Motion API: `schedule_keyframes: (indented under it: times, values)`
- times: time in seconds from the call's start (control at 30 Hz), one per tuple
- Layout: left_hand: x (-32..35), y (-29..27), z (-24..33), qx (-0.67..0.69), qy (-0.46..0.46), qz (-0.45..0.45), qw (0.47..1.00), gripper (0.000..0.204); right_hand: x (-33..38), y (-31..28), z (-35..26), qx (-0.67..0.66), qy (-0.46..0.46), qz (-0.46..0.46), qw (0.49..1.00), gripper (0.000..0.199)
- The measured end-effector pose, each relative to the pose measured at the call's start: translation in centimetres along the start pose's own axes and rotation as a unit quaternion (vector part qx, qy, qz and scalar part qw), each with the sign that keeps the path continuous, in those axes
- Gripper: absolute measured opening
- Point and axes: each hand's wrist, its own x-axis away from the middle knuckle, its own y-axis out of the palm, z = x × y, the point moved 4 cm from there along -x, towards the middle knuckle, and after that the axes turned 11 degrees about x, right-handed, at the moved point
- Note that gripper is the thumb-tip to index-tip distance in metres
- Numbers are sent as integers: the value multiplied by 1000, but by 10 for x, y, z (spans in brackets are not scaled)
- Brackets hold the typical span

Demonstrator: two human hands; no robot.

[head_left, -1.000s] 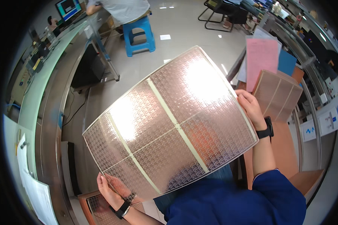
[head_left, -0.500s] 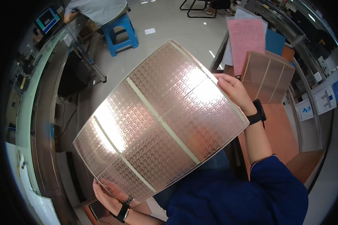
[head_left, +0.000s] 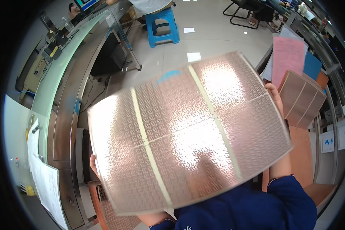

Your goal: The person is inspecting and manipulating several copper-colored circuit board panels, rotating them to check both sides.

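A large, thin copper-coloured circuit board panel (head_left: 184, 103) spans the middle of the view, tilted and shining with bright reflections. Pale strips divide its fine repeating pattern. My left hand (head_left: 93, 165) grips the panel's left edge; only some fingers show past it, the rest being behind the board. At the opposite edge, my right hand (head_left: 276, 100) is closed on the upper right side, its fingers curled over the rim. The panel hides most of both forearms.
A stack of similar panels (head_left: 301, 100) leans at the right beside a pink sheet (head_left: 288, 57), above an orange-brown board (head_left: 299, 153). Another patterned panel (head_left: 120, 219) lies low at the left. A glass-topped bench (head_left: 51, 92) runs along the left. Ahead, a person sits on a blue stool (head_left: 163, 30).
The panel has turned clockwise and now lies more level, with its reflections shifted. Both hands still hold its edges. The surroundings have moved rightward in view.
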Motion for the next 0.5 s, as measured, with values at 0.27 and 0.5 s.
schedule_keyframes:
  times: [0.27, 0.5]
  values:
    - [10, 47, -21, 35, -133, 138, 981, 49, 12, 38, -18, -88, 132, 226, 961, 29]
    - [35, 40, -50, -23, -76, -6, 997, 50, 34, 14, 41, -21, 263, 35, 964, 34]
